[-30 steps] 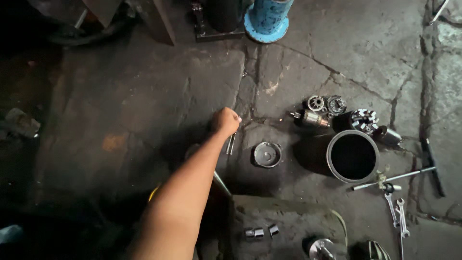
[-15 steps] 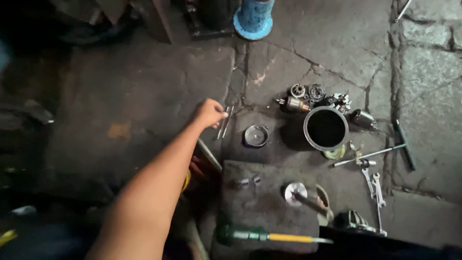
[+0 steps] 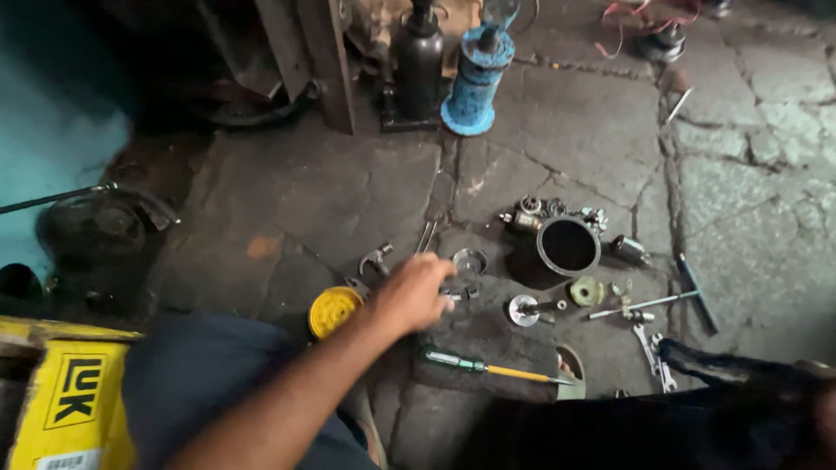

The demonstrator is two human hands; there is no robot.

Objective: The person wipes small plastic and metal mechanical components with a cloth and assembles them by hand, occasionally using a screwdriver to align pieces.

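The cracked stone floor [image 3: 348, 187] carried everything. Largest was the dark metal cylinder [image 3: 568, 246], standing open-mouthed toward the floor's right half, with small motor parts [image 3: 531, 211] crowded at its far rim. Nearer the person lay a dark flat mat [image 3: 488, 335], and along its near edge a screwdriver [image 3: 488, 367] with a green handle and yellow shank, its long axis running left to right. A yellow round disc [image 3: 333, 310] sat just left of the arm.

The left hand [image 3: 416, 292] reached out over the mat's far left corner — knuckles up, fingers curled downward, though whether they gripped anything I could not tell. Just beyond its fingertips, to the right, lay two small metal sockets [image 3: 460, 294], and a little farther a shallow round metal cap [image 3: 469, 260]. The right hand was nowhere in sight, so the left was the nearer.
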